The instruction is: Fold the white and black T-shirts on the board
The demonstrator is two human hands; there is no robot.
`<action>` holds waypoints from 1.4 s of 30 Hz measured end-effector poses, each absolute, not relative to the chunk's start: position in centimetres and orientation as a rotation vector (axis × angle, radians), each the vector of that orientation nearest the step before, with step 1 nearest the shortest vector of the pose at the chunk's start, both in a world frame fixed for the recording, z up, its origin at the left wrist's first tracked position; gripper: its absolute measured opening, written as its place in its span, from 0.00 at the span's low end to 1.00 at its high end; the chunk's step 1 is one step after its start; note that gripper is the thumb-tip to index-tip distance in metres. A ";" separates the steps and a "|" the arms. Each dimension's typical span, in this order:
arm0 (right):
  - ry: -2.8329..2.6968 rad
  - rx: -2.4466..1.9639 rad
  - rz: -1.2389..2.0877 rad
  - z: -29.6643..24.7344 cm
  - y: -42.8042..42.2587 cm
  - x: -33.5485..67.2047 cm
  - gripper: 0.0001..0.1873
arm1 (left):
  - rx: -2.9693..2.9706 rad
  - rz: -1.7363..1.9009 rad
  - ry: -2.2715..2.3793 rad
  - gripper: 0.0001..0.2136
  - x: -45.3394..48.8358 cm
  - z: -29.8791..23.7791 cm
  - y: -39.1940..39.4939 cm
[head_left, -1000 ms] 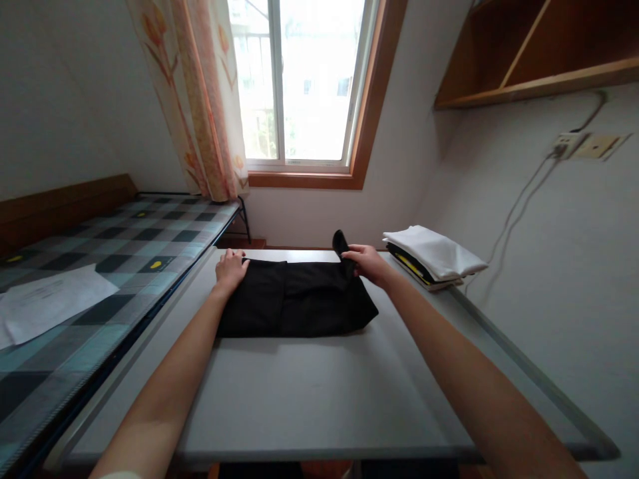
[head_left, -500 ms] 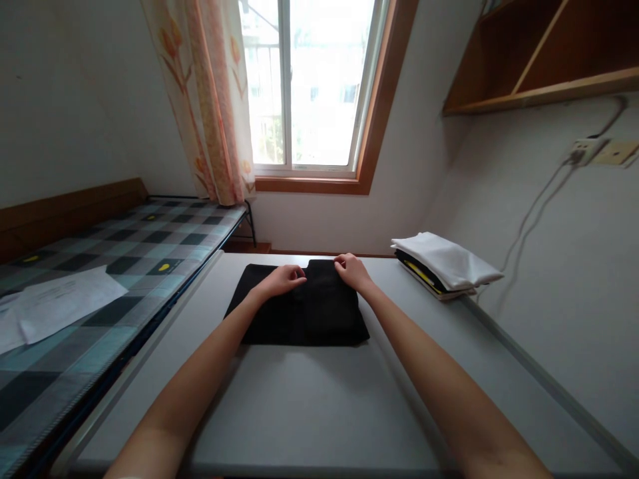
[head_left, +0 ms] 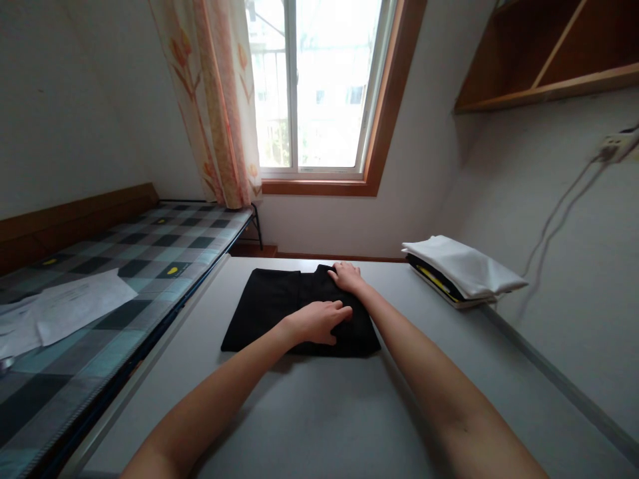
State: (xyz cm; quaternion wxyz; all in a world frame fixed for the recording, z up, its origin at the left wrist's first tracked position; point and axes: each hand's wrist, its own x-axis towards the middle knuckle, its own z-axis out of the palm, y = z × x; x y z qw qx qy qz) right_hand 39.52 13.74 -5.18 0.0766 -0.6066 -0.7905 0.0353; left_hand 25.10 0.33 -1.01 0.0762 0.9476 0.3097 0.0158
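Observation:
A black folded cloth (head_left: 269, 306), perhaps a garment, lies flat on the white table (head_left: 299, 426). Its right part is folded over, with a seam or edge running down near the middle. Over the lower right part of the cloth is my left hand (head_left: 319, 320), fingers apart and slightly bent, thumb pointing down toward the near edge. My right hand (head_left: 347, 276) rests on the far right edge of the cloth, fingers stretched out over it. Neither hand grips the fabric.
Folded white fabric (head_left: 464, 263) sits on a stack with black and yellow edges at the table's right. A checked bed (head_left: 194, 243) with papers (head_left: 84, 303) runs along the left. Beyond stand a curtain (head_left: 219, 100) and window; a wooden shelf (head_left: 524, 96) hangs upper right.
My left hand has moved right and nearer, from the cloth's far middle to its lower right part. My right hand has flattened at the far edge. The cloth's folded part lies flatter and wider.

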 end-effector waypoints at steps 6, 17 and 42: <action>-2.280 -1.746 0.081 -4.2 14.2 38.6 0.18 | 2.913 0.036 0.968 0.16 24.8 1.3 -1.1; -2.492 -1.546 -0.089 -5.2 12.6 36.7 0.19 | 2.619 -0.249 0.999 0.19 24.3 1.3 -0.2; -2.556 -1.424 0.101 -7.3 -1.1 43.5 0.33 | 2.732 0.337 1.544 0.29 21.7 -6.5 5.2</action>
